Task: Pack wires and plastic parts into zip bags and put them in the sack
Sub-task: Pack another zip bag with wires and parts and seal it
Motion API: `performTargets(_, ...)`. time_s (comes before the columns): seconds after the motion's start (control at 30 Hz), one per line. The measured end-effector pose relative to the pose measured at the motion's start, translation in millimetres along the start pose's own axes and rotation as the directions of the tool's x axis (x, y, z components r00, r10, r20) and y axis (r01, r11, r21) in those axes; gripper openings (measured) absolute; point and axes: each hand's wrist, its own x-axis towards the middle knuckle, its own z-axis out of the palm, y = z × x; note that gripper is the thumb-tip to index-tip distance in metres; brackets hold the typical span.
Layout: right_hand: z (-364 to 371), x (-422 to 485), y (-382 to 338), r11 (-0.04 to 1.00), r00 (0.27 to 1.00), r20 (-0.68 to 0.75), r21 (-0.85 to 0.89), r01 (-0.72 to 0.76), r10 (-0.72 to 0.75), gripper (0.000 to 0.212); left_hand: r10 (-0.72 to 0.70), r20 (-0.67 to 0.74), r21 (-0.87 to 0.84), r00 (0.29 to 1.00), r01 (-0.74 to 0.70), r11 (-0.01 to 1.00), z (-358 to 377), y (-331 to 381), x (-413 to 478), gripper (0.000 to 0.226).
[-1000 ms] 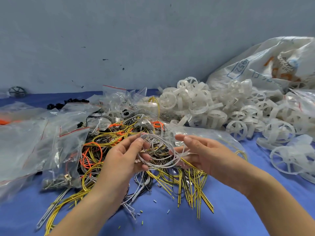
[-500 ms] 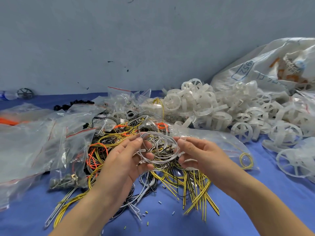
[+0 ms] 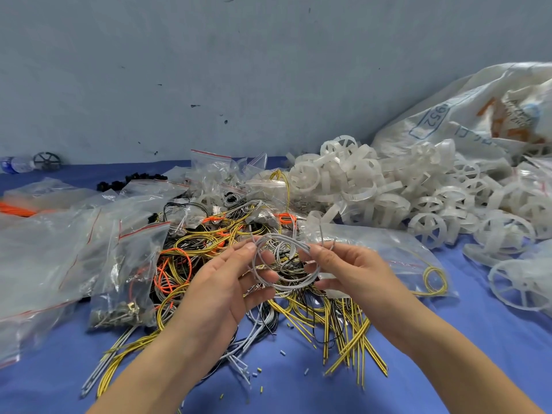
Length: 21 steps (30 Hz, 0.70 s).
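glossy clear plastic zip bags (image 3: 74,252), matt blue cloth (image 3: 448,369)

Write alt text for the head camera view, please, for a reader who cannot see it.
Two bare hands, left hand and right hand, hold a coil of grey wire above a tangle of yellow wires on a blue table. Zip bags lie left; white plastic wheels and a sack right.

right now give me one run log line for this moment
stage: coiling | left hand + right hand: both on grey wire coil | held above wire pile | zip bag: beside right hand | sack: far right
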Motion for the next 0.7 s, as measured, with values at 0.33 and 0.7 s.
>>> performTargets(0.33, 3, -2, 0, 0.973, 0.993, 0.092, 0.209, -0.095, 0.078, 0.025, -0.025, -0.078, 0.045, 0.997, 0.028, 0.999, -9, -9, 8, 0.037)
performTargets(0.7, 0, 6, 5, 0.891, 0.973, 0.140, 0.394, -0.226, 0.185, 0.038, -0.075, -0.062, -0.007, 0.995, 0.075, 0.997, -12, -10, 10, 0.029)
